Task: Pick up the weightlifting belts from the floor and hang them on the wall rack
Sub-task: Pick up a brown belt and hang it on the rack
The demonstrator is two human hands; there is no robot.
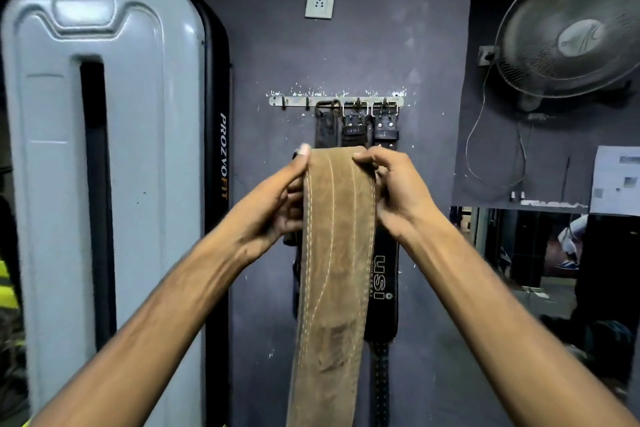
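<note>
Both hands point(277, 198) point(394, 191) raised — fingers curled

Between my fingers point(294, 194) I see a tan belt point(334, 270) with pale stitching in long curved lines. Above the fingers, dark belts point(353, 130) with silver buckles hang from a grey rack point(294, 101). Below my right fingers, a black belt point(382, 288) has white lettering. The wall point(398, 45) is dull purple-grey with white flecks.

Head-worn view, close, straight toward the wall rack point(336, 101).
</note>
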